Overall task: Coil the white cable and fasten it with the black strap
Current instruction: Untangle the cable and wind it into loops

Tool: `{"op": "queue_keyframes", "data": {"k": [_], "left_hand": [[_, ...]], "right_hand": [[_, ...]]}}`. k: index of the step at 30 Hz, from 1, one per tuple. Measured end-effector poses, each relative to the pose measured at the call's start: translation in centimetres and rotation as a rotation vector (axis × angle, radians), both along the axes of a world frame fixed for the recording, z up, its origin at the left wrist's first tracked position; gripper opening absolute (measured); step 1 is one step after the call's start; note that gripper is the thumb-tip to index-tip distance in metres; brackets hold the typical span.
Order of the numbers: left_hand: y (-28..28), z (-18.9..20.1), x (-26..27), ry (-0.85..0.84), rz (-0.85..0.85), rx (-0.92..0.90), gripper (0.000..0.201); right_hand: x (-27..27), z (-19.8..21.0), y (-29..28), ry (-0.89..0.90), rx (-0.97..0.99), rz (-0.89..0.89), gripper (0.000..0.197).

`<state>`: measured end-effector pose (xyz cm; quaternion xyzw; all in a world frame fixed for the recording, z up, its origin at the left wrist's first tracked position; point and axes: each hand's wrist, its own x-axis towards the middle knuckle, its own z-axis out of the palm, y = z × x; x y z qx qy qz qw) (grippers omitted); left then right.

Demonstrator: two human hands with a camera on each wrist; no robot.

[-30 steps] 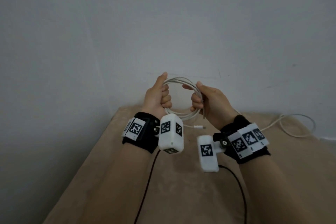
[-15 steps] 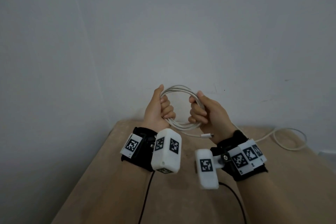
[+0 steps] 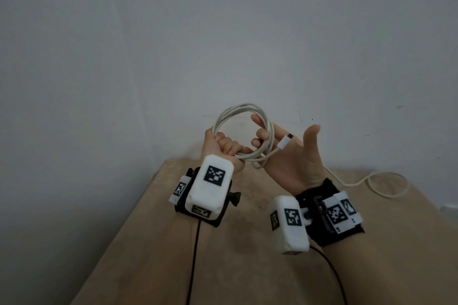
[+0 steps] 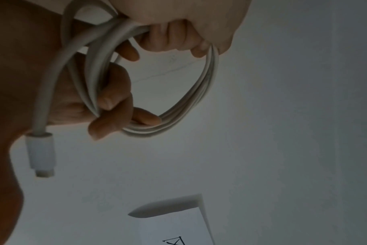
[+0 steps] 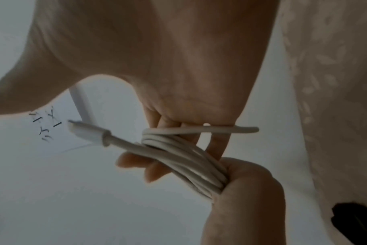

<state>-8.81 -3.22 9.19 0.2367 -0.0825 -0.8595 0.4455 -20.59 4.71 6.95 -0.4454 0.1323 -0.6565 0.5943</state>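
Note:
The white cable (image 3: 244, 109) is wound into a round coil of several turns, held up in front of the wall. My left hand (image 3: 224, 142) grips the coil's lower left side in a fist. My right hand (image 3: 262, 135) is palm up, with its fingers curled round the right side and the thumb stretched away. The cable's plug end (image 3: 285, 142) lies across the right palm. In the left wrist view the coil (image 4: 199, 92) hangs between both hands, the plug (image 4: 41, 154) pointing down. The right wrist view shows the bundled strands (image 5: 189, 159) entering the left fist (image 5: 241, 182). No black strap shows.
Below the hands is a beige table (image 3: 247, 267), with its left edge near the wall. A loose length of white cable (image 3: 386, 189) loops on the table at the right, behind my right wrist. Black cords run from the wrist cameras toward me.
My right hand has turned palm up and its thumb has let go and spread out. The plug end, which hung under the coil, now lies across that palm. The left fist keeps its grip.

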Motion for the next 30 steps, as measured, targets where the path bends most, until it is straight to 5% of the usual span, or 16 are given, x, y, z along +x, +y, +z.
{"op": "queue_keyframes", "data": {"k": [4,9,18,25,30], "left_hand": [[-0.2,-0.3,0.0,0.000,0.008,0.016,0.051],[-0.1,-0.5,-0.4,-0.108,-0.070,-0.118,0.054],[0.4,-0.8,-1.3,-0.185,-0.192,-0.255,0.063],[-0.4,-1.5,-0.7,0.005,-0.123,-0.090,0.063],[-0.2,-1.7,-1.3,0.010,-0.164,-0.096,0.061]], "right_hand": [[0.3,-0.3,-0.2,0.133,0.015,-0.141,0.090],[0.6,-0.6,-0.6,0.240,0.051,-0.367,0.040],[0.1,-0.2,0.0,0.259,0.157,-0.517,0.050],[0.3,0.2,0.0,0.243,0.172,-0.441,0.029],[0.5,0.1,-0.2,0.226,0.181,-0.587,0.045]]}}
